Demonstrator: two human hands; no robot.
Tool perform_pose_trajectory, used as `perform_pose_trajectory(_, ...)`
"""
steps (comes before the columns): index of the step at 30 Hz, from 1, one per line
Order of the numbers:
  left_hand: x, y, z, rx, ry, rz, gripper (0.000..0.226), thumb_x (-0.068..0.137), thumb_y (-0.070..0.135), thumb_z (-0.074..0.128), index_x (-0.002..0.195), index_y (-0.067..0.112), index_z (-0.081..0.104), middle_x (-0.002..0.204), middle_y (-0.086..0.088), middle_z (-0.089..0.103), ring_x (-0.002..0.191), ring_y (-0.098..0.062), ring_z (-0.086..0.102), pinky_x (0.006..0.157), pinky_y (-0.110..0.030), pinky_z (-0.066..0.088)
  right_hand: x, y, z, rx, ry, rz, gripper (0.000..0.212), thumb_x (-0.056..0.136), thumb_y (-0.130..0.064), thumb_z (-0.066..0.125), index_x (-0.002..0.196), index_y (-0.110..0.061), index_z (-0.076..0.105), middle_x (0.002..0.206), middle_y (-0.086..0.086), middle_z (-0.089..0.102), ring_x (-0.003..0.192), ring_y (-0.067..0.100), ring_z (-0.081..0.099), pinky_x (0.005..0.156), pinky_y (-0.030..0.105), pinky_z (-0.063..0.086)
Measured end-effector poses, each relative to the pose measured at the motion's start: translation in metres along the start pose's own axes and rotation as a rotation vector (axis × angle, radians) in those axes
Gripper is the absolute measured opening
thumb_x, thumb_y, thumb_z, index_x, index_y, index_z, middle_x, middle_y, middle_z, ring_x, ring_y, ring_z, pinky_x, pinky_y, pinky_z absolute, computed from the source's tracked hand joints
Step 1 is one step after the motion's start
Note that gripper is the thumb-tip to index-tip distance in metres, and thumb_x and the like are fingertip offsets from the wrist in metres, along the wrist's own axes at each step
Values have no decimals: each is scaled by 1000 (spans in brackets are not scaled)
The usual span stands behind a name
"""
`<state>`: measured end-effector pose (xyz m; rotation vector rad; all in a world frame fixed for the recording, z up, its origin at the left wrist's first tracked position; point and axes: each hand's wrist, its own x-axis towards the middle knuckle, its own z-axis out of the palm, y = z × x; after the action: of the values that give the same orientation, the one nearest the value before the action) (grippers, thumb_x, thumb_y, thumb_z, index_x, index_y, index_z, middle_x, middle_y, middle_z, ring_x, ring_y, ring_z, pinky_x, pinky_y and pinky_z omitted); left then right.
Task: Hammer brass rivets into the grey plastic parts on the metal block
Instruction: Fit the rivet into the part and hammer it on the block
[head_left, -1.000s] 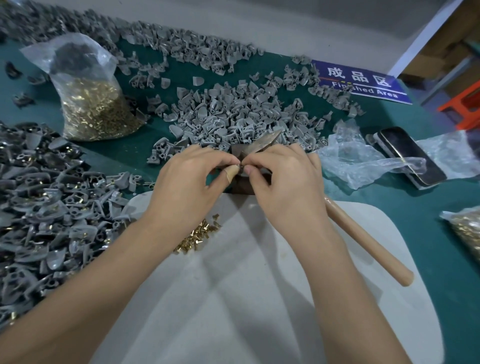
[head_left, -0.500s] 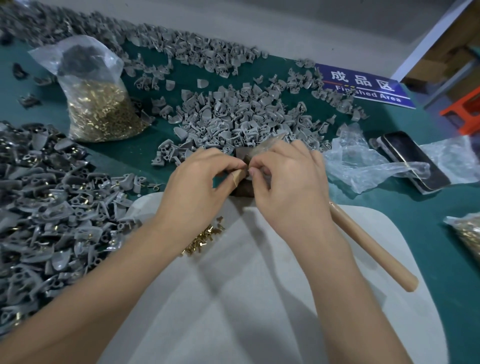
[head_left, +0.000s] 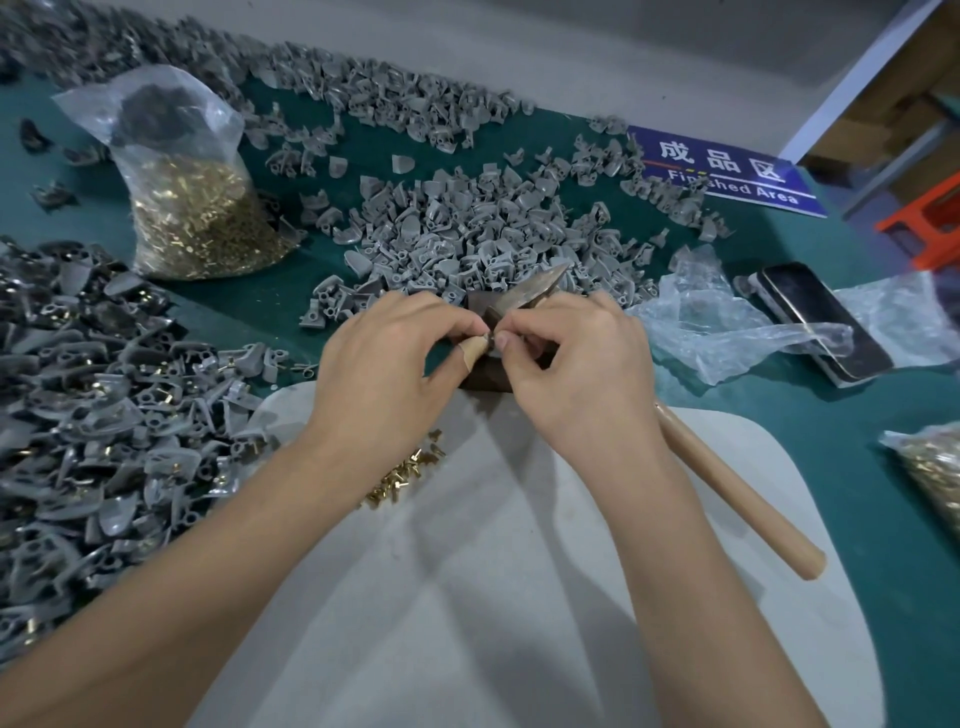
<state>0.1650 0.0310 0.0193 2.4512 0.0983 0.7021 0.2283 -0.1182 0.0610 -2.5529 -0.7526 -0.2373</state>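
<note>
Both hands meet over the dark metal block (head_left: 483, 376) at the far edge of the white mat (head_left: 467, 597). My left hand (head_left: 384, 364), its thumb taped, pinches a small grey plastic part (head_left: 488, 339) on the block. My right hand (head_left: 566, 364) pinches the same spot from the right; whether a rivet is between its fingertips is hidden. The hammer lies under my right hand, its metal head (head_left: 540, 288) poking out behind the fingers and its wooden handle (head_left: 737, 499) running toward the lower right. A small heap of loose brass rivets (head_left: 405, 475) lies on the mat by my left wrist.
Loose grey parts (head_left: 467, 228) are heaped behind the block, with a larger pile (head_left: 93, 415) at left. A plastic bag of brass rivets (head_left: 192, 208) stands back left, another bag (head_left: 930, 467) at the right edge. A phone (head_left: 821, 322), crumpled plastic (head_left: 727, 322) and a blue sign (head_left: 727, 171) lie at right.
Both hands stay pinched together over the block; the fingertips have shifted only slightly. The view has drifted a little.
</note>
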Motion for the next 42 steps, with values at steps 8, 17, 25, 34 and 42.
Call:
perform_pose_trajectory(8,0,-2,1,-152,-19,-40,11,90,31,73,99,26,77,88,14,67,87,-13,58,77,-42,51,-1,0,3,5,8,-12,15,95,-26,63,86,-30,75,79,-13,55,91,24,45,83,41,40)
perform_pose_trajectory(17,-1,3,1,-43,25,-91,4,93,35,71,93,34,74,83,20,63,83,-1,48,71,-29,43,-18,24,-12,-133,68,192,34,96,-44,62,126,-30,64,116,-1,58,111,26,42,93,39,37)
perform_pose_trajectory(25,2,1,-1,17,4,-79,9,93,40,68,97,36,75,84,22,62,87,-2,50,68,-24,40,-14,26,-20,-209,-13,256,28,106,-29,46,129,-21,59,120,5,48,104,31,49,81,40,33)
perform_pose_trajectory(34,25,12,-12,186,-132,-26,11,96,43,66,96,37,74,93,17,66,99,-13,55,72,-32,38,-10,38,-44,-243,193,127,28,103,-42,51,130,-34,54,96,-5,66,84,32,63,65,35,28)
perform_pose_trajectory(42,47,19,-19,351,-296,67,18,99,45,59,100,35,74,98,12,68,101,-16,59,73,-33,48,-22,47,-35,-112,384,25,30,104,-35,56,134,-37,62,103,-8,69,82,16,57,63,28,32)
